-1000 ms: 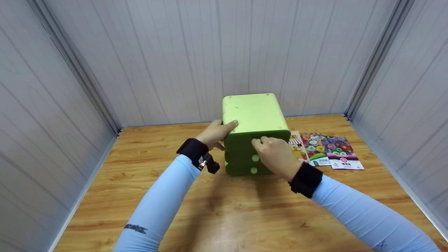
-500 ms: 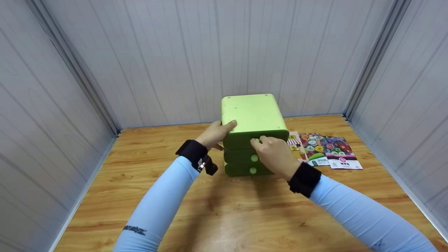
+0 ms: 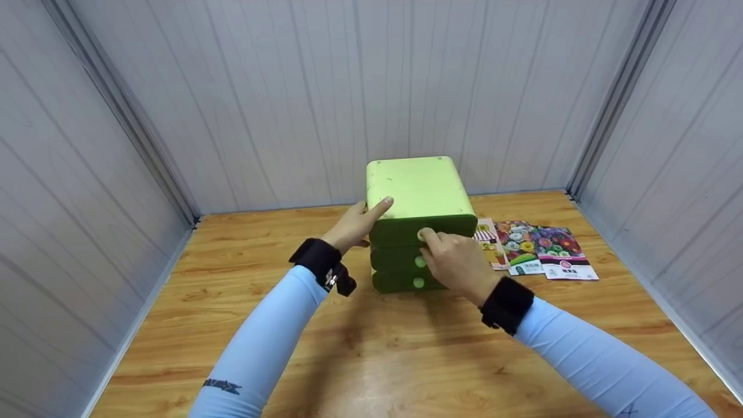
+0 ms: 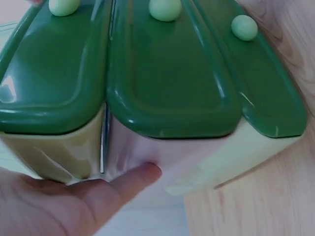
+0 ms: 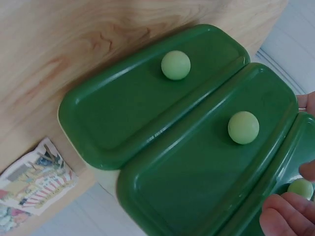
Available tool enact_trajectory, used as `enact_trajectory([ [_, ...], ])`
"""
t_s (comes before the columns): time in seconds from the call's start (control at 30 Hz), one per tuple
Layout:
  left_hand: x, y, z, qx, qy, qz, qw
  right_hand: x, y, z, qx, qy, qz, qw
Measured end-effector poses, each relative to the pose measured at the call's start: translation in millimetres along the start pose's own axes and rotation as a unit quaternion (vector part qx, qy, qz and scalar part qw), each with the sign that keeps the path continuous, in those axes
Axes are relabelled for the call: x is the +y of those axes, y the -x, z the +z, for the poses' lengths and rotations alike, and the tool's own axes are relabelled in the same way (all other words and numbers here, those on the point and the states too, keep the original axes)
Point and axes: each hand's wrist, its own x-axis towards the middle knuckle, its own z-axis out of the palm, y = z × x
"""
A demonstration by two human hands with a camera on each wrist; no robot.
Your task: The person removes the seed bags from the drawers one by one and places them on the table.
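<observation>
A small drawer box [image 3: 418,184], pale lime on top with dark green fronts, stands in three tiers with round light-green knobs. My left hand [image 3: 352,223] braces its left side, thumb lying on the top edge; in the left wrist view a straight finger [image 4: 142,178] presses the side wall. My right hand [image 3: 455,261] is at the top drawer front [image 3: 395,231], thumb and fingers on either side of the top knob [image 5: 300,188]. The middle knob [image 5: 243,128] and the bottom knob [image 5: 175,65] are untouched.
Right of the box, three flower-printed packets lie flat and overlapping: a striped-awning packet [image 3: 492,247], a middle packet [image 3: 522,249] and a right packet [image 3: 563,255]. Panelled walls [image 3: 278,104] enclose the wooden table [image 3: 249,278] at the back and sides.
My right hand has shifted slightly down and its fingers have loosened, so the top knob shows more. My left hand keeps its place on the box.
</observation>
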Motion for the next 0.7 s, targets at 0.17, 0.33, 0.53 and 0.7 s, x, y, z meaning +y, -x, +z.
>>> enact_trajectory([
  [0.17, -9.2, -1.6, 4.1, -0.005, -0.021, 0.086, 0.9961, -2.0, 6.8, 4.0, -0.021, -0.014, 0.025, 0.999],
  [0.33, -20.4, -2.6, 10.3, -0.004, -0.002, 0.163, 0.9867, -6.0, 12.9, 10.7, -0.043, -0.023, 0.056, 0.997],
  [0.53, -30.1, -2.8, 15.8, 0.034, 0.013, 0.16, 0.9865, -10.3, 19.7, 21.3, -0.099, -0.04, 0.113, 0.988],
  [0.7, -33.7, -3.4, 18.3, 0.034, 0.019, 0.16, 0.9863, -10.6, 24.1, 30.3, -0.123, -0.023, 0.153, 0.98],
])
